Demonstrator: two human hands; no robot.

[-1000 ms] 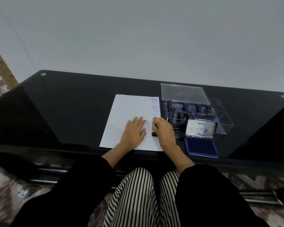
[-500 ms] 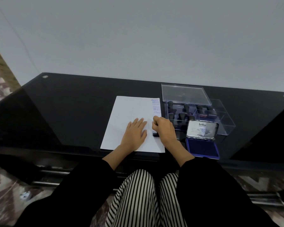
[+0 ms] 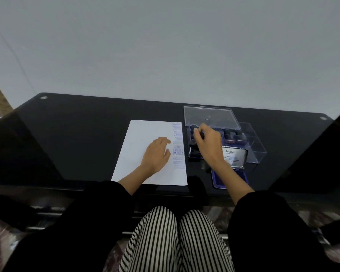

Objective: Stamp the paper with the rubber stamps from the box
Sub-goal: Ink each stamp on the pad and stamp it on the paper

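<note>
White paper (image 3: 141, 138): flat on the black desk (image 3: 77, 138), just left of the box; blue imprints (image 3: 178, 148) in a column down its right edge.
Left hand (image 3: 157, 154): fingers straight, pressed flat on the sheet, likely to stop it sliding.
Right hand (image 3: 208, 142): curled round a dark stamp (image 3: 197, 134) over the box's left compartment; lifting or returning, cannot tell.
Clear plastic box (image 3: 251, 148): lid open behind, more stamps inside.
Ink pad (image 3: 235, 157): open, close by for inking.
</note>
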